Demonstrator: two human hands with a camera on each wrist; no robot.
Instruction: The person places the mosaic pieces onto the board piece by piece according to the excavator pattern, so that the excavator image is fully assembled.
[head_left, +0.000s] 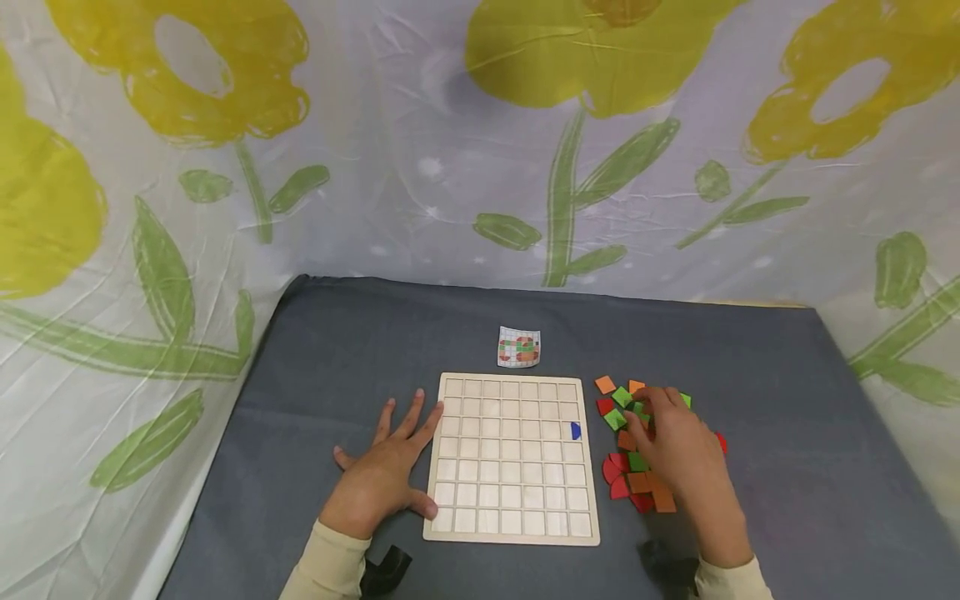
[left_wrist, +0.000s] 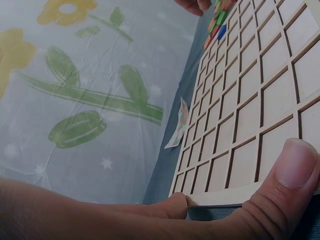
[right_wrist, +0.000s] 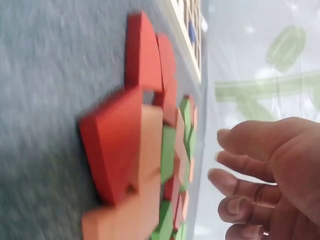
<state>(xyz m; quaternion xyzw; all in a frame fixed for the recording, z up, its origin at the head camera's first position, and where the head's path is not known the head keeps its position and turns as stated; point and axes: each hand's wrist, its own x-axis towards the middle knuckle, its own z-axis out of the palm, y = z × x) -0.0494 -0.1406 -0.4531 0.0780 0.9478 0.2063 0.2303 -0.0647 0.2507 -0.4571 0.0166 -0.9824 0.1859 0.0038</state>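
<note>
A pale wooden grid board (head_left: 511, 475) lies flat in the middle of the dark cloth. In its right-hand column sits one small blue piece (head_left: 575, 431) with a curved side. My left hand (head_left: 380, 483) rests at the board's left side, fingers spread, with the thumb (left_wrist: 295, 167) on the near corner and a fingertip at the edge farther up. To the right, my right hand (head_left: 681, 450) hovers over loose flat pieces. Its fingers (right_wrist: 242, 137) bend loosely, and no piece shows between them. Among the pieces are red (right_wrist: 112, 145), orange (head_left: 664, 497) and green ones (head_left: 615, 419), some partly hidden under the hand.
A small card (head_left: 518, 347) with a coloured grid picture lies just beyond the board's far edge. Behind the table (head_left: 390, 321) hangs a white curtain (head_left: 375, 167) with yellow flowers. Black straps (head_left: 386, 572) show near the wrists.
</note>
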